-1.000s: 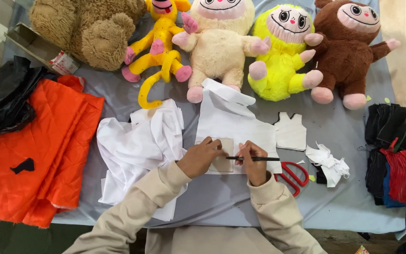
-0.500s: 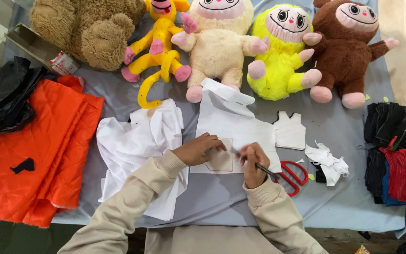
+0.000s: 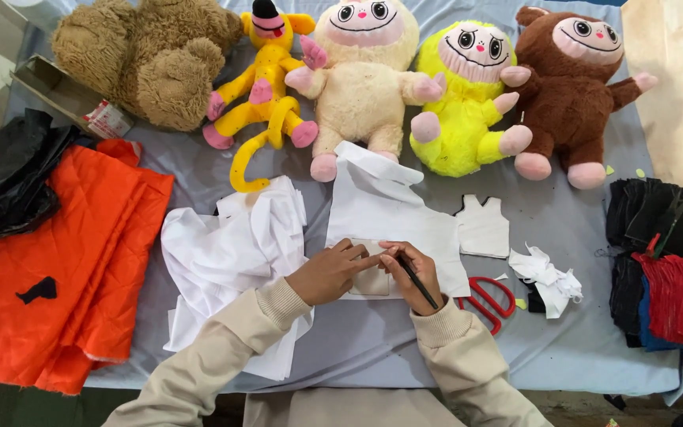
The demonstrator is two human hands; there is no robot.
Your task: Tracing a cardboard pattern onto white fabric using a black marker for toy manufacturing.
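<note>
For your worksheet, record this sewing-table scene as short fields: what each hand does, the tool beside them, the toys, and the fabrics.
Left hand: left hand presses a small pale pattern piece onto flat white cloth
Right hand: right hand holds a thin dark pen at the piece's edge
Tool: red-handled scissors beside the right wrist
Toys: five plush toys in a row, including a yellow monkey
Fabrics: orange fabric at left

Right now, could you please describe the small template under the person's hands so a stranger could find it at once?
Start from the cream plush toy and drop to the flat white fabric piece below it. At its lower edge lies the small beige card template, pinned by the left hand. It is tan, unlike the surrounding white cloth.
</note>
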